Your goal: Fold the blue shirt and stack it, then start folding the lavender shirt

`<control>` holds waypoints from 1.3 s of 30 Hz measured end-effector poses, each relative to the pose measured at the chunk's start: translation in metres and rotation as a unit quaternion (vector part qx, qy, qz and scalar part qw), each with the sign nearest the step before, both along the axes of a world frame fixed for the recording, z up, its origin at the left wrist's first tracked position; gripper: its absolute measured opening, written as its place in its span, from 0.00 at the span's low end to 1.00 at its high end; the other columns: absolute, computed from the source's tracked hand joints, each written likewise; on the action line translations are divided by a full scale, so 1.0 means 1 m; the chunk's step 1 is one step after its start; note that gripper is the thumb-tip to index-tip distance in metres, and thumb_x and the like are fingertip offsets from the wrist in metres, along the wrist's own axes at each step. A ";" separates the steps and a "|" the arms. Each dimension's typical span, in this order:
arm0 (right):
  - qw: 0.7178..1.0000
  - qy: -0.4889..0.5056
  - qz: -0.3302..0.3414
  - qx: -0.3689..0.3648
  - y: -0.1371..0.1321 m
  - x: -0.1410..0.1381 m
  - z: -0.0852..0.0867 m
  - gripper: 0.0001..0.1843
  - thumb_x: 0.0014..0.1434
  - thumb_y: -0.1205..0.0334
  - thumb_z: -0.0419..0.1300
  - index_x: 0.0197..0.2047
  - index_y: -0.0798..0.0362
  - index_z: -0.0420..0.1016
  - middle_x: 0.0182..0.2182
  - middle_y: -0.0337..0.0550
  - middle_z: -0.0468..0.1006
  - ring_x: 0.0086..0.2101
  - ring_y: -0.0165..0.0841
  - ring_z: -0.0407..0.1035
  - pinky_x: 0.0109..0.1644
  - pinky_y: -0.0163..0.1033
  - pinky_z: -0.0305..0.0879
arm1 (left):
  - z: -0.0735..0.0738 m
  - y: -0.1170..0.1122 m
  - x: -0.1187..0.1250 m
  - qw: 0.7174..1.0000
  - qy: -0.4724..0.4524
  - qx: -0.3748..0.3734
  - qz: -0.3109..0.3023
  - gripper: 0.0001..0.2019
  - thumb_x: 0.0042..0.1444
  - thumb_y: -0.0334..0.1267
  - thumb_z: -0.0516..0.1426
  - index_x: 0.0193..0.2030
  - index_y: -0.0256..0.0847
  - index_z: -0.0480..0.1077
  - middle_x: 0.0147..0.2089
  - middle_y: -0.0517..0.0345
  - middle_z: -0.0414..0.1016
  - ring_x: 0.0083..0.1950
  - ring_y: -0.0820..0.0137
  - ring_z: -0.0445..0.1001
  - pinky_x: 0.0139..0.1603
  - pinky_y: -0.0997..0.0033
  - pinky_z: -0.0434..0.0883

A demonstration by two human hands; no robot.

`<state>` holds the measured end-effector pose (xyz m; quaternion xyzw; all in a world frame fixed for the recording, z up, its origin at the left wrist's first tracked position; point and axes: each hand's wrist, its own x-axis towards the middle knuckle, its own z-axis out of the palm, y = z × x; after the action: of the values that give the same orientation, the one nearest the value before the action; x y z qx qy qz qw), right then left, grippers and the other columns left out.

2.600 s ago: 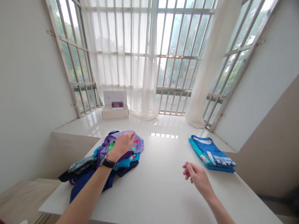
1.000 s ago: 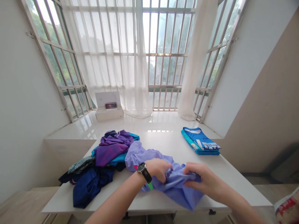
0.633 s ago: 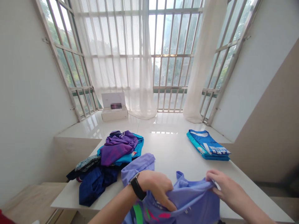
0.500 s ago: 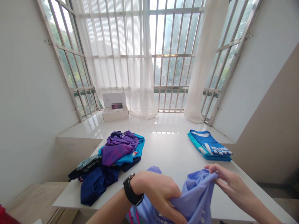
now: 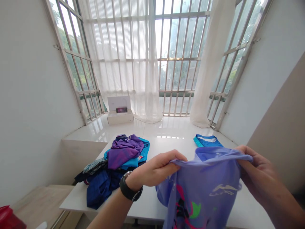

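A lavender T-shirt (image 5: 202, 187) with a white logo and a pink, black and green print hangs between my two hands over the table's front edge. My left hand (image 5: 158, 167), with a black watch on the wrist, pinches the shirt by one shoulder. At the opposite shoulder my right hand (image 5: 258, 168) grips the fabric. The collar opening faces up between them, and the shirt's lower part runs out of view. Behind it, a folded stack of blue and teal shirts (image 5: 207, 140) is partly hidden.
On the left of the white table (image 5: 152, 203) lies a loose heap of clothes (image 5: 124, 152), purple, blue and navy. A white box (image 5: 120, 117) stands on the window ledge before sheer curtains (image 5: 147, 79). Something red (image 5: 10, 218) shows at the lower left.
The bunched T-shirt has been raised and spread, so its printed front now shows. My left hand has moved up to one shoulder; my right hand has moved right and up.
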<state>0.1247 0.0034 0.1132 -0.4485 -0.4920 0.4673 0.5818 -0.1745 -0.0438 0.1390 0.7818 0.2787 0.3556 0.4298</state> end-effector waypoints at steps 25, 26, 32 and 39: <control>0.926 -0.351 0.055 0.124 -0.017 0.010 0.024 0.17 0.44 0.50 0.70 0.31 0.47 0.71 0.29 0.35 0.73 0.25 0.30 0.64 0.25 0.31 0.62 | -0.032 0.007 0.005 0.948 0.303 0.068 -0.072 0.32 0.50 0.42 0.62 0.64 0.47 0.62 0.30 0.65 0.72 0.32 0.67 0.72 0.34 0.74 0.67; 0.923 -0.363 0.046 0.123 -0.016 0.012 0.024 0.17 0.44 0.49 0.70 0.31 0.47 0.70 0.30 0.35 0.73 0.26 0.30 0.64 0.27 0.31 0.62 | -0.033 0.008 0.002 0.939 0.331 0.083 -0.043 0.29 0.50 0.41 0.61 0.61 0.48 0.65 0.29 0.64 0.72 0.31 0.67 0.72 0.34 0.73 0.67; 0.871 -0.471 0.037 0.135 -0.006 0.021 0.012 0.18 0.45 0.46 0.70 0.29 0.47 0.71 0.27 0.36 0.74 0.26 0.32 0.63 0.32 0.36 0.62 | -0.041 0.013 -0.017 0.915 0.388 0.098 0.058 0.11 0.49 0.36 0.60 0.40 0.47 0.71 0.27 0.63 0.70 0.29 0.68 0.68 0.31 0.73 0.60; 0.850 -0.513 -0.010 0.117 0.013 0.024 -0.002 0.25 0.46 0.41 0.68 0.44 0.43 0.78 0.34 0.41 0.81 0.36 0.44 0.73 0.41 0.44 0.67 | -0.036 0.012 -0.038 0.987 0.145 -0.003 0.074 0.15 0.54 0.45 0.64 0.36 0.42 0.62 0.35 0.63 0.64 0.37 0.71 0.64 0.37 0.73 0.62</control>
<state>0.1491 0.0163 0.1108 -0.5580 -0.7671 0.1038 0.2990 -0.2121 -0.0322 0.1026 0.8012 0.3963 0.2682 0.3592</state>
